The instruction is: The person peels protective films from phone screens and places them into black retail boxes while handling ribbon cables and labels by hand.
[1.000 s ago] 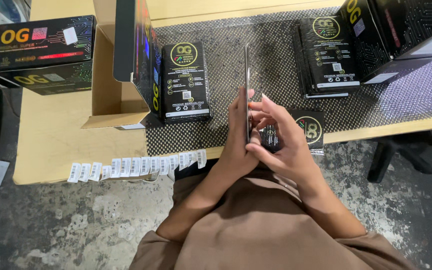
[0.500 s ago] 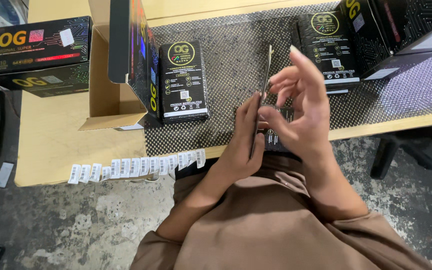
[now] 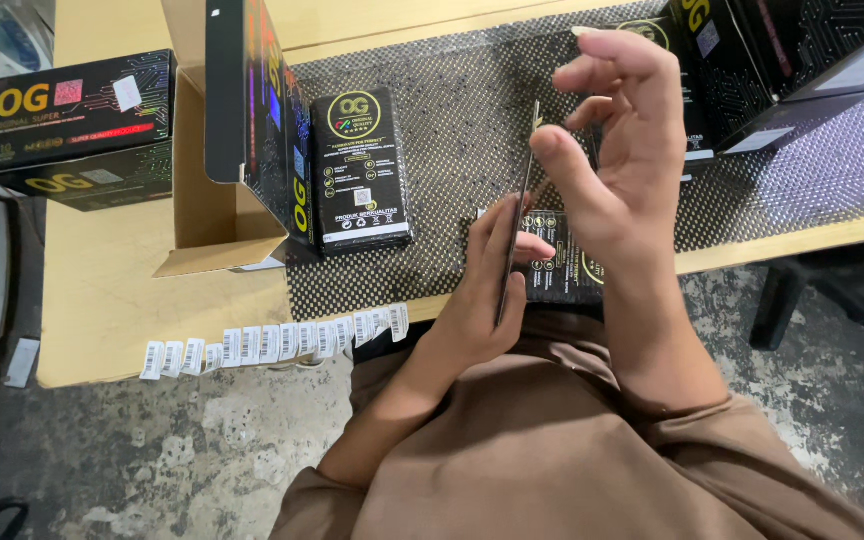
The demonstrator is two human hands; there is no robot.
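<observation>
Glossy black printed cardboard boxes (image 3: 360, 170) rest on a textured dotted mat (image 3: 452, 130) over a smooth pale wooden table (image 3: 102, 300).

A single head-worn camera looks steeply down from above the person's lap, facing the near edge of the worktop (image 3: 112, 330). It sits close: raised hands fill the centre, and the floor (image 3: 182, 450) shows below that edge.
</observation>
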